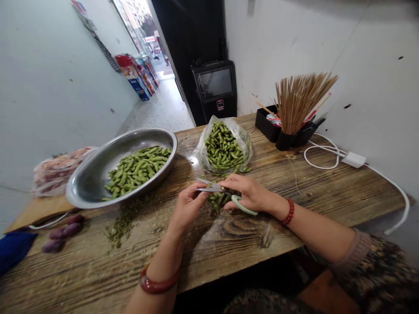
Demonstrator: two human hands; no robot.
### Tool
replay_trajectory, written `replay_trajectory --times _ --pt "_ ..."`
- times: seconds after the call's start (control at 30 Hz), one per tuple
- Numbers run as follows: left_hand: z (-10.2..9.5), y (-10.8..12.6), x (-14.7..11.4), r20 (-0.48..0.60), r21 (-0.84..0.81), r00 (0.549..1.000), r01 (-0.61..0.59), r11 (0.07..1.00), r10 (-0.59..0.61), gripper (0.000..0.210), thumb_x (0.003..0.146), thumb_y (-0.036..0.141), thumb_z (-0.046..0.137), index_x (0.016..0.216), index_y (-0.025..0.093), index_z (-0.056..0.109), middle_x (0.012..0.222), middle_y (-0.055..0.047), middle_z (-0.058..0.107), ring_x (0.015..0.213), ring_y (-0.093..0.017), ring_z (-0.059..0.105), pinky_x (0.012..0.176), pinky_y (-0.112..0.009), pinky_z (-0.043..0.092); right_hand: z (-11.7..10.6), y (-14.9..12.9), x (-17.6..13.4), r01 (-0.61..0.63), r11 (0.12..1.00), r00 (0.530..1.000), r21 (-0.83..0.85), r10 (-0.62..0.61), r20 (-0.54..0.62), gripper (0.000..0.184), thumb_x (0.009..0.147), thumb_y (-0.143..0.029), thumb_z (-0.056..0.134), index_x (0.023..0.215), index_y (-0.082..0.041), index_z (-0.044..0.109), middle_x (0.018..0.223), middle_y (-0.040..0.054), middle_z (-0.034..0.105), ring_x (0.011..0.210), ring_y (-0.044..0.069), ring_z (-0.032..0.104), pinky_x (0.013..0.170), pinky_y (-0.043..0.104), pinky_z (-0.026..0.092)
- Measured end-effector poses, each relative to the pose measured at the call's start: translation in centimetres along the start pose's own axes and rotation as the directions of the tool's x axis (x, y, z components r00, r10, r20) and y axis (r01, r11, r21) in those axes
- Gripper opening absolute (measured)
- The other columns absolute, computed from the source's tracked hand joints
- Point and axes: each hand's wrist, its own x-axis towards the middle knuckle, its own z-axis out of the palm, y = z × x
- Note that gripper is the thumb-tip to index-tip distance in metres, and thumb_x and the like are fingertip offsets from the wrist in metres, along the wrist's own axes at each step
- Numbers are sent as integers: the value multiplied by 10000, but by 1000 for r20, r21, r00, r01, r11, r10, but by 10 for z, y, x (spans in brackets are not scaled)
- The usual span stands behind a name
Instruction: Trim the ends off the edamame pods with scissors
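Observation:
My right hand point(245, 192) holds a pair of scissors point(241, 204) with pale green handles, its blades pointing left. By the blade tips, my left hand point(190, 201) is closed with thumb and fingers pinched; whatever is in the pinch cannot be made out. Below and between the hands, a few green soybean pods point(215, 205) lie on the wooden table point(229, 244). Just beyond the hands, a clear plastic bag point(248, 146) stands open, filled with more pods. To the left, a wide steel basin point(88, 174) contains a heap of green pods point(139, 170).
Small green trimmings point(121, 226) lie in front of the basin. Purple-red tubers point(63, 233) and a bag of pinkish meat point(60, 170) are at the left. At the back right stand a black holder point(266, 124) with wooden skewers point(299, 102) and a white cable with an adapter point(353, 159).

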Motion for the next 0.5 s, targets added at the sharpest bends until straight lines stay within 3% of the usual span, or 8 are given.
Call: replay_trajectory --times 0.3,0.5 --pt "1 3 -1 -7 57 1000 1 998 0 168 779 321 670 798 154 678 631 23 496 503 -58 346 452 -191 269 -1 1 -1 -9 999 1000 -37 9 4 523 779 -343 710 1243 -169 544 1001 87 591 872 193 587 771 300 489" --pt "2 5 -1 -22 56 997 69 996 -68 180 759 300 674 852 146 683 638 12 565 497 -61 360 454 -188 278 -2 1 -1 -16 1000 1000 -16 16 15 454 796 -332 694 1199 -160 574 967 82 606 861 189 588 762 288 481"
